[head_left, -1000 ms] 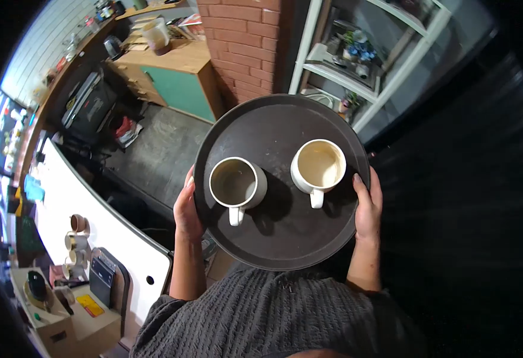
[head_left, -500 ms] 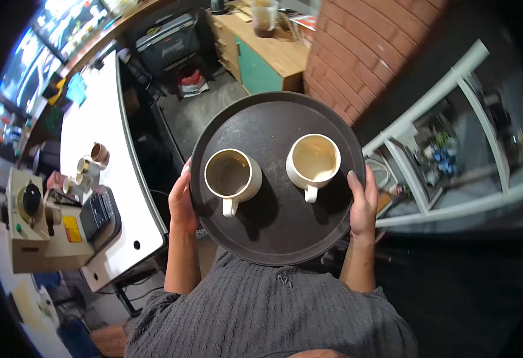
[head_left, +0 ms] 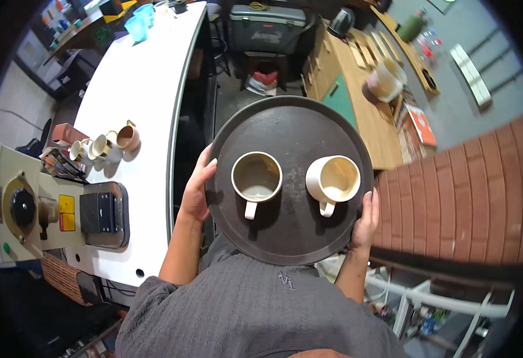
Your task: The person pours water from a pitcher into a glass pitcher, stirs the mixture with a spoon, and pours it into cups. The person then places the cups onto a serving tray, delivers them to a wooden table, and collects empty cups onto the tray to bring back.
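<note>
A round dark serving tray (head_left: 288,128) is held level in front of my body. My left hand (head_left: 199,185) grips its left rim, thumb on top and the other fingers hidden beneath. On the right rim, my right hand (head_left: 366,221) has the same kind of hold. Two white mugs stand upright on the tray, handles towards me. The left mug (head_left: 257,178) has a little greyish liquid or residue at its bottom. Brownish stains line the inside of the right mug (head_left: 333,180).
Left is a long white counter (head_left: 145,89) with several cups (head_left: 128,137), a black scale (head_left: 100,213) and a beige grinder-like machine (head_left: 26,206). A wooden cabinet (head_left: 357,83) and grey cooler (head_left: 267,30) stand ahead. A brick wall (head_left: 458,197) is on the right, with a white metal frame (head_left: 428,298) below it.
My view has turned to the right, bringing the cabinet and cooler nearer the centre. The tray with both mugs has shifted slightly rightward in view, still in both hands.
</note>
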`<move>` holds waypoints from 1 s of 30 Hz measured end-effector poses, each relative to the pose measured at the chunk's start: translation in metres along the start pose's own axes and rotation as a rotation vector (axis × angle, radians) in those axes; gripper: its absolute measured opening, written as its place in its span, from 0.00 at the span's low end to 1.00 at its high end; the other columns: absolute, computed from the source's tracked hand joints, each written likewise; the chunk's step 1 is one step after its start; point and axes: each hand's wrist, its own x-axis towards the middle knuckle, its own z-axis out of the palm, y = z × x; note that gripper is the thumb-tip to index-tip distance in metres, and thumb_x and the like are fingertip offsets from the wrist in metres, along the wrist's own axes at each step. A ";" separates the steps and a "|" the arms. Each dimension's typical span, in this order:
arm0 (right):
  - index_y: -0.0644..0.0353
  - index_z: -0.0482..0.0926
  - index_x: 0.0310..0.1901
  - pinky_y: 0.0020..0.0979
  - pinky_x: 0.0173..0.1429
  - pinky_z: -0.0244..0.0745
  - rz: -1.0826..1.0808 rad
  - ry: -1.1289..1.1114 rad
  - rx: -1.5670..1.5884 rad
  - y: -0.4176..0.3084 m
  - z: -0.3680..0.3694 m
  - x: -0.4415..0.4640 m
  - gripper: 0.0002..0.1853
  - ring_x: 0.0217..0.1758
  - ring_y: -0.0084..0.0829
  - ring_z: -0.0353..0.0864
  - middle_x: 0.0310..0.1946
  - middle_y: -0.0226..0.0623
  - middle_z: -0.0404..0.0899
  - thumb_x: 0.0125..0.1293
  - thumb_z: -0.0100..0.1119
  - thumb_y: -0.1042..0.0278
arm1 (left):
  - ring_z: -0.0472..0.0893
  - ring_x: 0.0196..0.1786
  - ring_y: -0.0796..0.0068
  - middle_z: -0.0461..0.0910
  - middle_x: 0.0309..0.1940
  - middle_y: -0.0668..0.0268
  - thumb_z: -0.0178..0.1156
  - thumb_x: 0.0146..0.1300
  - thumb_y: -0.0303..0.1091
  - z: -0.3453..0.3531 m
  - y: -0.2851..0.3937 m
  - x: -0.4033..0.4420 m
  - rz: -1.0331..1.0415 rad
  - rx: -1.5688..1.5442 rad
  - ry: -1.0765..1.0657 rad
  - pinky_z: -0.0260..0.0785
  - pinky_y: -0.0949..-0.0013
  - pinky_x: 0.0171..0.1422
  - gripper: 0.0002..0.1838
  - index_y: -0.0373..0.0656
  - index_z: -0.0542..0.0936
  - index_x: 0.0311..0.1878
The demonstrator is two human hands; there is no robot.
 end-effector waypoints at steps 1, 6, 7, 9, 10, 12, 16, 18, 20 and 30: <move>0.69 0.64 0.66 0.32 0.68 0.62 0.001 -0.021 -0.003 0.002 0.013 0.021 0.24 0.63 0.30 0.70 0.61 0.41 0.71 0.77 0.44 0.60 | 0.66 0.69 0.65 0.64 0.67 0.55 0.50 0.68 0.37 0.001 0.010 0.015 0.014 -0.010 0.018 0.58 0.63 0.73 0.32 0.37 0.55 0.72; 0.71 0.65 0.65 0.29 0.64 0.66 0.040 -0.046 -0.005 0.009 0.081 0.110 0.23 0.60 0.29 0.73 0.59 0.42 0.73 0.78 0.39 0.62 | 0.72 0.62 0.67 0.70 0.60 0.57 0.50 0.70 0.36 -0.017 0.040 0.081 0.083 -0.063 0.145 0.67 0.64 0.66 0.28 0.38 0.57 0.68; 0.71 0.65 0.65 0.29 0.63 0.68 0.032 -0.095 0.022 0.011 0.096 0.126 0.23 0.59 0.29 0.74 0.59 0.42 0.74 0.78 0.39 0.62 | 0.74 0.60 0.68 0.70 0.59 0.57 0.51 0.69 0.35 -0.025 0.043 0.092 0.091 -0.070 0.225 0.69 0.64 0.64 0.26 0.38 0.58 0.66; 0.71 0.64 0.65 0.29 0.64 0.67 0.052 -0.198 0.085 0.024 0.119 0.164 0.23 0.59 0.29 0.74 0.59 0.42 0.74 0.78 0.39 0.62 | 0.77 0.55 0.68 0.72 0.55 0.56 0.53 0.68 0.33 -0.035 0.047 0.112 0.118 -0.104 0.372 0.74 0.64 0.57 0.21 0.40 0.62 0.61; 0.71 0.64 0.65 0.29 0.64 0.67 0.071 -0.276 0.146 0.031 0.130 0.184 0.23 0.59 0.29 0.74 0.59 0.42 0.74 0.78 0.39 0.62 | 0.77 0.55 0.68 0.72 0.55 0.56 0.53 0.68 0.33 -0.040 0.050 0.122 0.139 -0.109 0.398 0.74 0.64 0.57 0.21 0.40 0.62 0.61; 0.71 0.64 0.65 0.29 0.65 0.67 0.077 -0.322 0.094 0.042 0.160 0.222 0.23 0.60 0.29 0.74 0.59 0.42 0.73 0.78 0.39 0.62 | 0.78 0.54 0.66 0.73 0.53 0.55 0.52 0.68 0.31 -0.048 0.052 0.141 0.200 -0.074 0.456 0.75 0.63 0.56 0.20 0.39 0.62 0.60; 0.70 0.64 0.66 0.29 0.65 0.66 0.139 -0.448 0.082 0.059 0.227 0.297 0.23 0.61 0.30 0.73 0.59 0.43 0.74 0.78 0.40 0.61 | 0.79 0.53 0.66 0.75 0.51 0.55 0.52 0.68 0.30 -0.063 0.057 0.184 0.329 -0.069 0.589 0.76 0.62 0.56 0.18 0.39 0.63 0.59; 0.69 0.65 0.66 0.29 0.65 0.66 0.136 -0.465 -0.006 0.059 0.265 0.331 0.23 0.61 0.29 0.73 0.59 0.42 0.75 0.78 0.40 0.61 | 0.79 0.49 0.70 0.76 0.47 0.57 0.55 0.67 0.28 -0.057 0.066 0.205 0.386 -0.143 0.637 0.76 0.66 0.53 0.19 0.40 0.62 0.58; 0.68 0.66 0.65 0.28 0.65 0.66 0.185 -0.633 0.042 0.061 0.300 0.366 0.22 0.60 0.28 0.73 0.58 0.40 0.75 0.78 0.40 0.61 | 0.79 0.50 0.69 0.76 0.48 0.57 0.55 0.67 0.28 -0.051 0.071 0.224 0.437 -0.147 0.686 0.75 0.66 0.55 0.20 0.40 0.62 0.59; 0.70 0.74 0.57 0.25 0.57 0.70 -0.026 -1.027 -0.221 0.088 0.469 0.462 0.18 0.50 0.23 0.77 0.48 0.37 0.81 0.76 0.45 0.64 | 0.75 0.58 0.71 0.74 0.56 0.58 0.54 0.68 0.28 -0.052 0.081 0.276 0.529 -0.060 1.105 0.68 0.67 0.63 0.25 0.38 0.62 0.66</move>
